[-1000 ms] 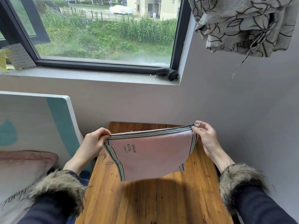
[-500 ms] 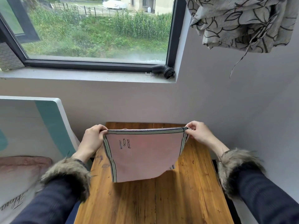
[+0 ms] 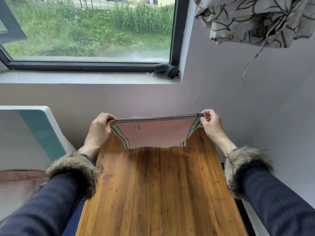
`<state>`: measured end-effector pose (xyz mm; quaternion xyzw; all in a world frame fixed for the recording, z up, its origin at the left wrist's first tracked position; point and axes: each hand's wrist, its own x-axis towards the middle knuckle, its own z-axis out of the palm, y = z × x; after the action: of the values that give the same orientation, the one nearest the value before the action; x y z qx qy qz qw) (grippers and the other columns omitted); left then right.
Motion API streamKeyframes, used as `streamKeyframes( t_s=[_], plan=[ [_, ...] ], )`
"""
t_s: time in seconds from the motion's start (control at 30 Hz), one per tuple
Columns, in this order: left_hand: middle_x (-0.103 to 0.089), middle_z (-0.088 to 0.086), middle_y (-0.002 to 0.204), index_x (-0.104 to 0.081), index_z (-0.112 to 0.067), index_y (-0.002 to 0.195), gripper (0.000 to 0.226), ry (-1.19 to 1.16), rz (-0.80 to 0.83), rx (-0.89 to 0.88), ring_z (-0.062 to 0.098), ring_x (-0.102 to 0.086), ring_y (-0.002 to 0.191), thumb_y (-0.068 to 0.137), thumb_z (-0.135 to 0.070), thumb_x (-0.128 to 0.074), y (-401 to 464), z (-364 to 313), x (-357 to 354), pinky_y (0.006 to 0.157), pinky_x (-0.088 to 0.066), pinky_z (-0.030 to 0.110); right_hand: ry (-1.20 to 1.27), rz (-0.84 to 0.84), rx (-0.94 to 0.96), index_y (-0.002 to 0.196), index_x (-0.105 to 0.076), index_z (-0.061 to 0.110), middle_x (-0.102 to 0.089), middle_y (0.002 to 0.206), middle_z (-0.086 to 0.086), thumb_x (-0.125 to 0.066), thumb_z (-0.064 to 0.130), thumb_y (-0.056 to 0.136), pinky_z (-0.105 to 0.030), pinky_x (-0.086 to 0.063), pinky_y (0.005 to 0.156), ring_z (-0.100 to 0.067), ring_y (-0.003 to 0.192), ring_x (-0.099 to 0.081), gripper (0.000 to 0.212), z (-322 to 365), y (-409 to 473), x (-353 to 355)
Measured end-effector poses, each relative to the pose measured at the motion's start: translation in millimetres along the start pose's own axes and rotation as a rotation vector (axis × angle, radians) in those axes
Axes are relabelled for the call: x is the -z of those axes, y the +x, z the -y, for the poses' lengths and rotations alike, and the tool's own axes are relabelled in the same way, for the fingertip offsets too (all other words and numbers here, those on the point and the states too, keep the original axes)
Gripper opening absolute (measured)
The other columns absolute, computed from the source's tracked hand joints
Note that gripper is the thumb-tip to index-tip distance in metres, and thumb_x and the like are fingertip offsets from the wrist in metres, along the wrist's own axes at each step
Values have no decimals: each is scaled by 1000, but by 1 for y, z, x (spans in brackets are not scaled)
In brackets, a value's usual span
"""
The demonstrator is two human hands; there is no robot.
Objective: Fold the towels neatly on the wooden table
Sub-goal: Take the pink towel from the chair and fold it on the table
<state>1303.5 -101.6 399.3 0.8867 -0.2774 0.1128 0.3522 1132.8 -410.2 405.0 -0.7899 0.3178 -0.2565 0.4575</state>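
Observation:
A pink towel point(image 3: 156, 133) with striped grey-green borders and a small dark embroidered mark hangs stretched in the air over the far end of the wooden table point(image 3: 153, 193). My left hand point(image 3: 99, 128) grips its upper left corner. My right hand point(image 3: 210, 124) pinches its upper right corner between thumb and fingers. The top edge is pulled taut and nearly level. The towel's lower edge hangs free just above the tabletop, curling toward me.
A grey wall stands close behind and to the right of the table. A white and teal board point(image 3: 39, 130) leans at the left. A black brush head point(image 3: 167, 70) lies on the window sill. A patterned curtain point(image 3: 255, 19) hangs upper right.
Both hands have carried the towel away from me toward the wall and stretched it wider. The top edge is now level and taut, and the cloth tilts flatter.

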Motion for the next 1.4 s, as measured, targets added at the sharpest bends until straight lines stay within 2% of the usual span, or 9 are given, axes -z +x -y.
streamKeyframes(
  t_s=[0.1, 0.3, 0.4, 0.53, 0.63, 0.87, 1.07, 1.23, 1.4],
  plan=[
    [-64, 16, 91, -65, 1, 90, 11, 16, 87, -8, 28, -59, 84, 85, 6, -56, -29, 11, -10, 77, -39, 23, -44, 58, -13, 94, -57, 12, -58, 92, -4, -56, 2, 88, -24, -41, 78, -15, 87, -52, 12, -17, -23, 5],
    [-60, 3, 85, -66, -4, 88, 10, 55, 442, 91, 25, -59, 84, 86, 2, -58, -118, 42, -38, 75, -40, 27, -253, 279, -182, 79, -58, 21, -63, 84, 1, -61, 6, 84, -27, -43, 75, -17, 82, -58, 17, -95, -93, 7],
    [-63, 5, 88, -66, -6, 91, 10, 117, 665, 169, 20, -57, 85, 88, -3, -57, -162, 51, -50, 72, -37, 24, -337, 489, -304, 75, -56, 28, -64, 86, 1, -63, 10, 83, -35, -50, 81, -21, 88, -61, 21, -128, -130, 7],
    [-64, -1, 92, -66, -13, 95, 13, 204, 909, 195, 12, -53, 82, 90, -9, -55, -215, 64, -58, 70, -36, 20, -467, 739, -407, 77, -57, 25, -61, 87, 5, -65, 14, 82, -26, -43, 73, -15, 87, -56, 14, -154, -173, 11],
    [-66, -2, 98, -68, -17, 95, 17, 237, 1009, 205, 11, -55, 85, 89, -9, -54, -252, 73, -64, 73, -40, 19, -530, 820, -439, 78, -55, 25, -59, 89, 4, -66, 17, 82, -19, -39, 62, -13, 84, -54, 14, -171, -203, 9],
    [-63, -3, 101, -68, -19, 95, 17, 299, 1110, 143, 15, -56, 96, 88, -12, -54, -301, 82, -76, 76, -40, 25, -701, 952, -444, 81, -52, 21, -59, 96, -1, -59, 13, 84, -23, -41, 66, -17, 87, -54, 11, -202, -249, -3],
    [-58, -2, 105, -64, -20, 103, 19, 412, 1197, 136, 16, -53, 96, 94, -20, -47, -332, 82, -82, 82, -45, 28, -814, 1137, -444, 117, -61, 17, -57, 124, -4, -56, 24, 89, -30, -47, 91, -20, 108, -56, 29, -218, -271, -10],
    [-62, 2, 105, -63, -17, 107, 23, 415, 1026, 95, 22, -54, 98, 93, -15, -44, -326, 74, -94, 77, -37, 32, -678, 903, -487, 105, -64, 8, -65, 107, -7, -42, 22, 95, -35, -50, 86, -24, 98, -61, 28, -217, -268, -16],
    [-60, 19, 117, -60, -4, 116, 34, 306, 858, -38, 38, -57, 107, 81, -4, -64, -298, 62, -138, 77, -48, 46, -425, 611, -532, 127, -51, 7, -57, 124, -10, -43, 18, 97, -25, -41, 86, -19, 105, -53, 33, -222, -231, -28]
  ],
)
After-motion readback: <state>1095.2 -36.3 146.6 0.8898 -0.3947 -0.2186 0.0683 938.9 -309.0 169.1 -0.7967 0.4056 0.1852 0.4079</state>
